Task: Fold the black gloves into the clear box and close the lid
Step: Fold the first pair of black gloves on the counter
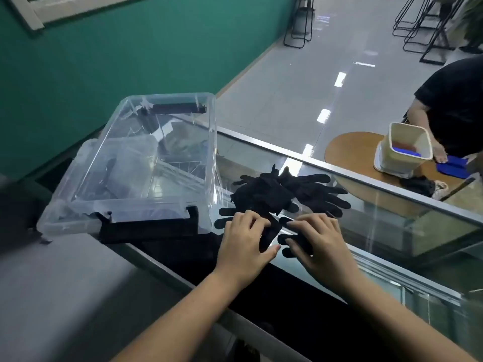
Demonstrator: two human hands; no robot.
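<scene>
A pile of black gloves [282,194] lies on the glass counter top, right of the clear box [209,163]. The box stands open with black latches at its near and far ends and nothing black inside it that I can tell. Its clear lid [52,218] lies under it, sticking out to the left. One black glove [271,231] is spread flat at the near edge of the pile. My left hand [245,241] presses on it with curled fingertips. My right hand [318,239] lies flat on the glove's fingers.
The glass counter [392,226] has a metal rail along its far edge. Beyond it another person works at a round wooden table [347,152] with a cream bin [407,147] and blue cloth. Black stool frames stand on the far floor.
</scene>
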